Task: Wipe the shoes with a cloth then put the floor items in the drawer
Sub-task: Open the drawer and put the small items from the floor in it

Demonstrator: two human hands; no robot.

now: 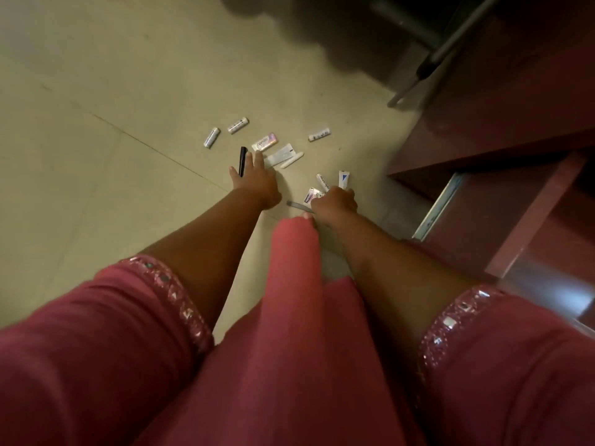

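Small items lie scattered on the beige tiled floor [128, 91]. My left hand [254, 183] is spread flat on the floor, a black pen [242, 160] lying between its thumb and forefinger. Just beyond it are a Camlin box [264, 142], a clear flat packet [279, 155] and a white stick [292, 160]. Further out lie three white cylinders [212, 137] [238, 125] [319, 134]. My right hand [335, 204] is closed around a bunch of items: a white tube [323, 182], a blue-and-white tube [344, 179], a small packet [313, 195] and a thin metal strip [297, 206]. No shoes or cloth are in view.
A maroon desk [515, 107] stands at the right with its low drawer [502, 214] pulled open, the metal rail [441, 204] showing. Chair legs [415, 78] stand at the top right. My pink dress and sleeves fill the bottom of the view.
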